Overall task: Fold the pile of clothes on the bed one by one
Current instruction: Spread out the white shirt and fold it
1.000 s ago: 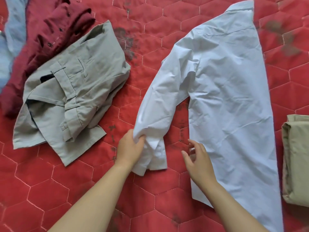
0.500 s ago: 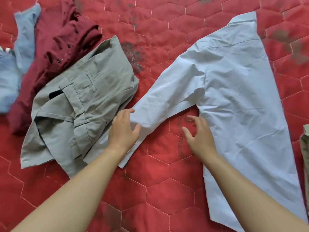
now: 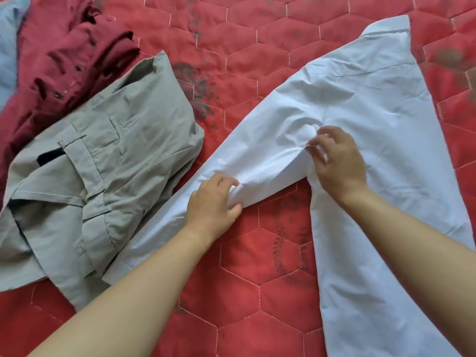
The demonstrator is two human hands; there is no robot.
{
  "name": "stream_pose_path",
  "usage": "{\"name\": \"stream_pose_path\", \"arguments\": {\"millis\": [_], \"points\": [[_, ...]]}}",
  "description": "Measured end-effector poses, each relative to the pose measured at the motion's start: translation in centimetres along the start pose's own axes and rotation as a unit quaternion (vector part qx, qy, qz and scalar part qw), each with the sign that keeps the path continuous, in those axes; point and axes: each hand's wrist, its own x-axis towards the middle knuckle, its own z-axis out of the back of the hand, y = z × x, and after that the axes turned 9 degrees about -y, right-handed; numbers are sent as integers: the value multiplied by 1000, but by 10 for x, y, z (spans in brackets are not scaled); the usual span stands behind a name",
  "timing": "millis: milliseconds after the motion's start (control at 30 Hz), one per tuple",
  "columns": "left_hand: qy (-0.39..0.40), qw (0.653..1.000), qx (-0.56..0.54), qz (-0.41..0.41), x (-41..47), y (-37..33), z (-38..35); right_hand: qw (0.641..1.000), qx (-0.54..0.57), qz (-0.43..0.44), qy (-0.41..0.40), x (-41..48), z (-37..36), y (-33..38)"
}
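A white shirt lies flat on the red quilt, along its right side, collar toward the far edge. Its sleeve stretches out toward the left. The left hand grips the sleeve about midway, fingers curled into bunched cloth. The right hand pinches the white shirt where sleeve meets body, seemingly at the armpit. Toward the left edge, grey trousers lie crumpled, touching the sleeve's end and overlapping a maroon shirt; a blue garment sits at the far left corner
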Motion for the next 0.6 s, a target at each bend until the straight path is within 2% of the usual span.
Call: {"name": "stream_pose_path", "arguments": {"millis": [33, 100, 200, 267, 367, 433, 500, 600], "points": [[-22, 1000, -20, 5, -3, 3, 2, 1000, 8, -8, -18, -3, 5, -6], [-43, 997, -58, -3, -10, 8, 5, 1000, -7, -28, 8, -15, 13, -18], [17, 996, -84, -39, -23, 15, 8, 995, -36, -37, 81, -34, 17, -23], [24, 993, -115, -29, -27, 20, 11, 998, -26, -29, 57, -38, 16, -9], [-80, 984, -160, 16, -19, 28, 19, 998, 46, -13, 32, -47, 6, 27], [-111, 978, -155, 84, -9, 39, 22, 994, 71, -8, 82, -60, -9, 50], [-43, 982, -116, 141, -2, 49, 23, 987, 38, -13, 153, -76, -25, 61], [79, 986, -75, 129, -7, 56, 22, 983, -20, -19, 182, -98, -36, 56]]}}
